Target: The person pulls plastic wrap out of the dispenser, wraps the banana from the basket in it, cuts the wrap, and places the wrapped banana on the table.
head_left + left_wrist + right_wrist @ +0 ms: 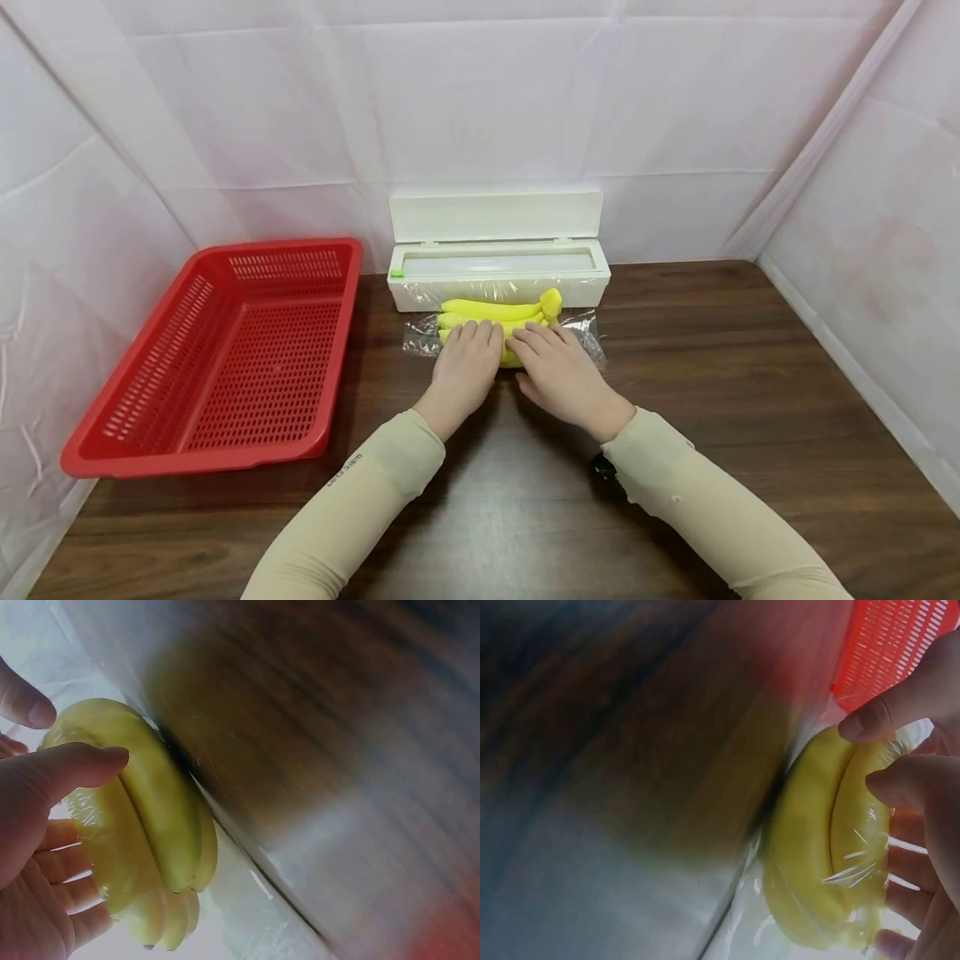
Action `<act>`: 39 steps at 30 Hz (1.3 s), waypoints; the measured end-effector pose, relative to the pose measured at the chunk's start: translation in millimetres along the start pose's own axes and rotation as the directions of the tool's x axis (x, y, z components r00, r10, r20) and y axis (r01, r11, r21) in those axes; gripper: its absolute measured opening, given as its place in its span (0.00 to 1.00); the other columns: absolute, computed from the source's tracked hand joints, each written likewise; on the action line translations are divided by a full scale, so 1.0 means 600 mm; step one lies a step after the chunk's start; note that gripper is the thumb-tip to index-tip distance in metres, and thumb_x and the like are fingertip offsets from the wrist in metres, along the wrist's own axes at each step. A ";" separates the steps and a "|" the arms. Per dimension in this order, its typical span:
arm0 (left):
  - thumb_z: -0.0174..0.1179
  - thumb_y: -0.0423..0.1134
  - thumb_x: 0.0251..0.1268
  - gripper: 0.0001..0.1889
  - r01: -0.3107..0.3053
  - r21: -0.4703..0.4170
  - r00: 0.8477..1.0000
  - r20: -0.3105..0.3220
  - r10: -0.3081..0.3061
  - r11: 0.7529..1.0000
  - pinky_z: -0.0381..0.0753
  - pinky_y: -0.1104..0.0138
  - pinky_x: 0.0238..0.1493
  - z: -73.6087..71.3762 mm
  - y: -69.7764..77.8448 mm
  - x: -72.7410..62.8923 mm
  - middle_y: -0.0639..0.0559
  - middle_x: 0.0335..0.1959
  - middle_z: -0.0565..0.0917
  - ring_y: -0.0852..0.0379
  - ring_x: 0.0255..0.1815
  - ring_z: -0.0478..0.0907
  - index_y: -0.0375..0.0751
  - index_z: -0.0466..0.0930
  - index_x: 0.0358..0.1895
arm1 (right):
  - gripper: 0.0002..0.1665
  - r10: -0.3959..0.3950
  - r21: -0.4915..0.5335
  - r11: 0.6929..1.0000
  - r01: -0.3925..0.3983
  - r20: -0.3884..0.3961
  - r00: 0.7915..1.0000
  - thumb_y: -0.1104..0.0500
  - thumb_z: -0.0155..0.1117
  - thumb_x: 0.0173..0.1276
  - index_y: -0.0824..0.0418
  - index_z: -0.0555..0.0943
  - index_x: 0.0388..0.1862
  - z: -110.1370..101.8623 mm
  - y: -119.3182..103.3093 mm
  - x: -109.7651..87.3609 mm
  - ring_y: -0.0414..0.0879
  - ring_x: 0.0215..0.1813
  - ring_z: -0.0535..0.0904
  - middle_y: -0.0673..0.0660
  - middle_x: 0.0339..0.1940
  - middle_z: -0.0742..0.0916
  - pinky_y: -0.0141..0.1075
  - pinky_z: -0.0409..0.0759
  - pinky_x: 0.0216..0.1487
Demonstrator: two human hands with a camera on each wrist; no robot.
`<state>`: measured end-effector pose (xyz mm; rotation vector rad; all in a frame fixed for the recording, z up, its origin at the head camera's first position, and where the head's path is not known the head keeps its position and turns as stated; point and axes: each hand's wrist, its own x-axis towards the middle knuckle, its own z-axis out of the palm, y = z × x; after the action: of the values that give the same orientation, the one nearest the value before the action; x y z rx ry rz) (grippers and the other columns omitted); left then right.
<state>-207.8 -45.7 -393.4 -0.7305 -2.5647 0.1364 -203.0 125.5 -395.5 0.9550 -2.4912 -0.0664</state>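
A bunch of yellow bananas point(491, 311) lies before the white box, partly covered by clear plastic wrap point(423, 335). My left hand point(468, 362) holds the left part of the bunch, fingers over the top and thumb on the near side, as the left wrist view shows. Close beside it, my right hand point(562, 375) holds the right part in the same manner, below the stem. Film clings with shiny creases to the bananas point(810, 847) in the right wrist view. The wrap box point(498, 292) stands with its lid up, a white roll inside. Both palms hide part of the fruit.
A red plastic basket point(341, 350) with slotted walls stands to the left on the dark wooden table point(712, 375). White sheeting point(480, 108) rises behind and at both sides. On the box's left end sits a small green piece point(397, 273).
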 end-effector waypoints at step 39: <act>0.58 0.35 0.63 0.11 0.008 0.094 0.994 0.108 -0.018 0.996 0.70 0.63 0.42 0.025 -0.021 0.054 0.49 0.39 0.74 0.52 0.42 0.70 0.41 0.71 0.47 | 0.23 0.138 0.084 0.985 -0.149 0.124 0.983 0.56 0.69 0.58 0.59 0.75 0.51 0.017 0.044 0.063 0.52 0.57 0.76 0.56 0.51 0.83 0.46 0.67 0.59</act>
<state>-245.0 -39.3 -390.9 -0.6881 -2.6450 0.2975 -248.3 120.2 -383.7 0.8263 -2.6853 0.0416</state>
